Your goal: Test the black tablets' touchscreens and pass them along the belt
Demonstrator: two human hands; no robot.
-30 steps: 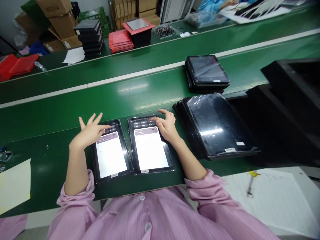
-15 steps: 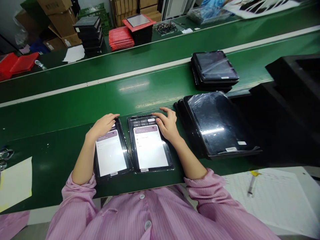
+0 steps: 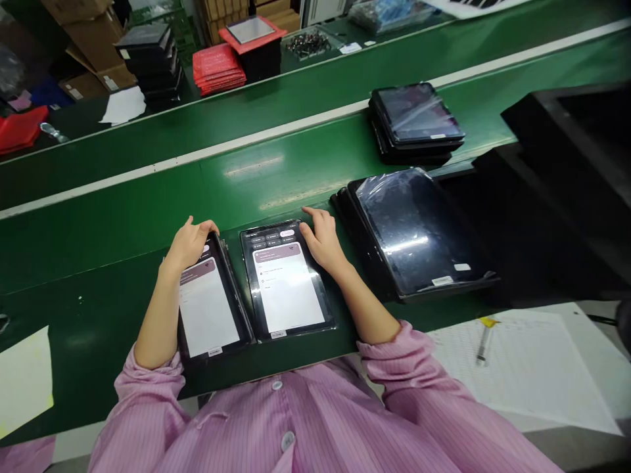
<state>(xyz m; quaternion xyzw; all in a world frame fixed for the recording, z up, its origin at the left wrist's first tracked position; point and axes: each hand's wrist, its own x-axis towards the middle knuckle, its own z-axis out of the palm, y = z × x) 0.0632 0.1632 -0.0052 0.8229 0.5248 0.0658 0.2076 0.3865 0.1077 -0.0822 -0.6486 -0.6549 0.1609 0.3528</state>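
Observation:
Two lit tablets lie side by side in front of me, both showing a white page under a mauve banner. My left hand (image 3: 188,243) is closed over the top end of the left tablet (image 3: 210,309), thumb at its top right corner; some of the fingers are hidden behind it. That tablet's right side edge shows, and it looks slightly raised. My right hand (image 3: 323,240) is open beside the top right corner of the right tablet (image 3: 286,289), fingers stretched and apart. Whether its fingertips touch the glass, I cannot tell.
On my right is a stack of dark, film-covered tablets (image 3: 419,230), with a smaller stack (image 3: 417,121) behind. Black trays (image 3: 582,177) stand at the far right. Paper (image 3: 27,381) lies on the left. Red pouches (image 3: 217,67) and a black stack (image 3: 150,59) sit across the bench.
My left hand has shifted from lying over the left tablet's top to gripping its top end, and that tablet's edge now shows. My right hand has barely moved. The view has shifted somewhat.

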